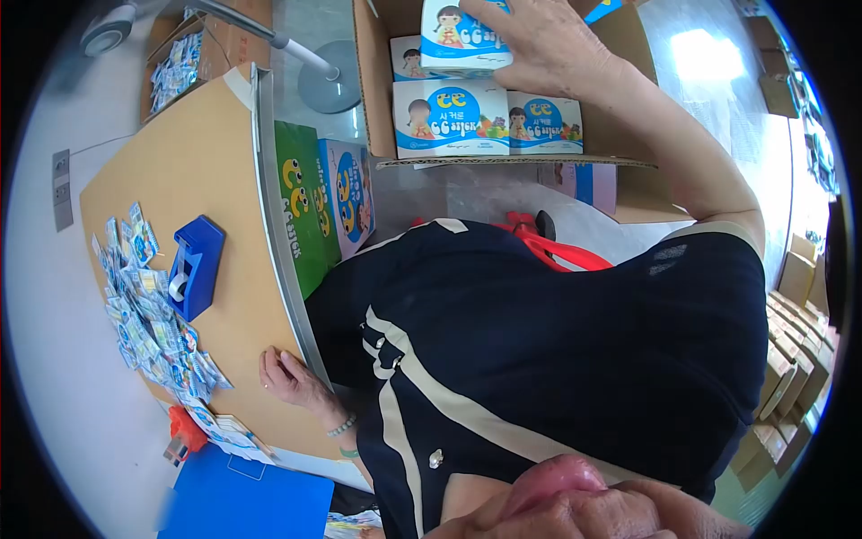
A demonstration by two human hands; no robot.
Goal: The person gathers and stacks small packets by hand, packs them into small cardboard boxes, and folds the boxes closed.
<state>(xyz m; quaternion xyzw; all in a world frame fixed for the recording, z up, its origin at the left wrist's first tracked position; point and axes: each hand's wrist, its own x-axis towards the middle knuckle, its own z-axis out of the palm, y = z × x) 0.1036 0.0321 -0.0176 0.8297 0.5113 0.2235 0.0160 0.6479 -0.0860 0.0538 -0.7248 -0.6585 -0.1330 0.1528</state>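
In the head view, the right hand [555,47] grips the right end of a white-and-blue printed paperboard box [453,38], thumb on the near side and fingers across the far side. The box lies left of the palm, between thumb and fingers, above similar boxes [453,119] in an open brown cardboard carton [375,81] at the far side. The left hand [292,379] rests on the light-brown tabletop [238,296] at left, fingers loosely curled, thumb slightly apart, near a blue tape dispenser [206,274].
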